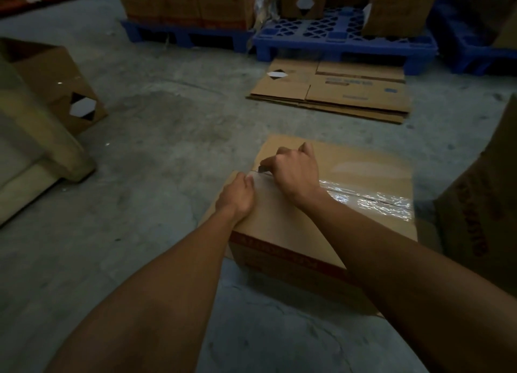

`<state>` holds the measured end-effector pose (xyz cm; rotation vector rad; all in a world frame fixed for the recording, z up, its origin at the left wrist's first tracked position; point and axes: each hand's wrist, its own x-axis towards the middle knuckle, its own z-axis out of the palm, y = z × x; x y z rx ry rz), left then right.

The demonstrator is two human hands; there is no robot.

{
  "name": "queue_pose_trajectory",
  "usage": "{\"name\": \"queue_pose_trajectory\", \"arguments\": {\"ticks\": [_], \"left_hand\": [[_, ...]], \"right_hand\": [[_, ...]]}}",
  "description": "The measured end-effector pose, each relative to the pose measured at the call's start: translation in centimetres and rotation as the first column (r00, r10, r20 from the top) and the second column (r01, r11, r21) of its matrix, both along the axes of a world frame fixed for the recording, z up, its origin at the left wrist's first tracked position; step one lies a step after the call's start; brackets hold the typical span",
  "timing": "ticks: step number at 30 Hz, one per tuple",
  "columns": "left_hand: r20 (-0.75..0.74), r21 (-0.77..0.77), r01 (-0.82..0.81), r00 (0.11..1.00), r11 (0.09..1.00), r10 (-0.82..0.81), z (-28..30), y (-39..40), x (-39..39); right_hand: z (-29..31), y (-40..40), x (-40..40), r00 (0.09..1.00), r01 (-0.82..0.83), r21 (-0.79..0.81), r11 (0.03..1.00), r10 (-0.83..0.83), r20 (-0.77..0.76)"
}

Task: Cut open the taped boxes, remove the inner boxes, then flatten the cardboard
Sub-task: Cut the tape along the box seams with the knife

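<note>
A taped cardboard box (363, 165) stands on the concrete floor in front of me, with a strip of clear tape (372, 199) along its top seam. My right hand (296, 173) is closed around a small dark cutter (262, 169), whose tip sits on the seam near the box's left end. My left hand (237, 196) rests curled on the box's top at its near-left corner, pressing on it. Right of my right hand the tape looks split and wrinkled.
Flattened cardboard (330, 92) lies stacked on the floor beyond the box. Blue pallets (344, 39) with more boxes stand at the back. An open box (56, 84) sits at the left, and another carton (481, 210) is close on the right.
</note>
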<state>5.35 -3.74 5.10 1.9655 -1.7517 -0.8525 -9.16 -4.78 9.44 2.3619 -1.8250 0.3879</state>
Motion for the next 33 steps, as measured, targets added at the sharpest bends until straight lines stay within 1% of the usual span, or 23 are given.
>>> {"name": "queue_pose_trajectory", "arguments": {"ticks": [7, 12, 16, 21, 25, 29, 33], "left_hand": [[-0.033, -0.004, -0.065, 0.997, 0.998, 0.065, -0.4, -0.5, 0.0], [0.003, -0.023, -0.054, 0.999, 0.998, 0.054, -0.4, -0.7, -0.2], [0.017, -0.020, -0.049, 0.999, 0.999, 0.050, -0.3, -0.7, -0.3], [0.038, -0.013, -0.055, 0.998, 0.998, 0.055, 0.0, -0.4, -0.5], [0.117, -0.002, -0.068, 0.991, 0.998, 0.068, 0.3, 0.0, -0.9], [0.128, -0.004, -0.068, 0.989, 0.998, 0.068, 0.2, 0.1, -0.9], [0.129, -0.025, -0.058, 0.990, 0.998, 0.060, 0.4, 0.0, -0.9]], "right_hand": [[0.0, -0.8, 1.5, 0.997, -0.001, -0.025, 1.000, -0.001, -0.078], [0.2, -1.0, 2.2, 0.988, -0.028, -0.058, 0.998, 0.019, -0.155], [0.2, -1.0, 1.9, 0.983, -0.048, -0.059, 0.997, 0.037, -0.177], [0.4, -0.4, 1.7, 0.962, -0.108, -0.058, 0.992, 0.089, -0.260], [1.8, -1.0, 1.6, 0.948, -0.100, -0.022, 0.995, 0.089, -0.304], [1.4, -0.5, -0.5, 0.956, -0.092, -0.006, 0.996, 0.087, -0.280], [0.7, 0.0, -1.6, 0.988, -0.023, 0.010, 1.000, 0.024, -0.150]]}}
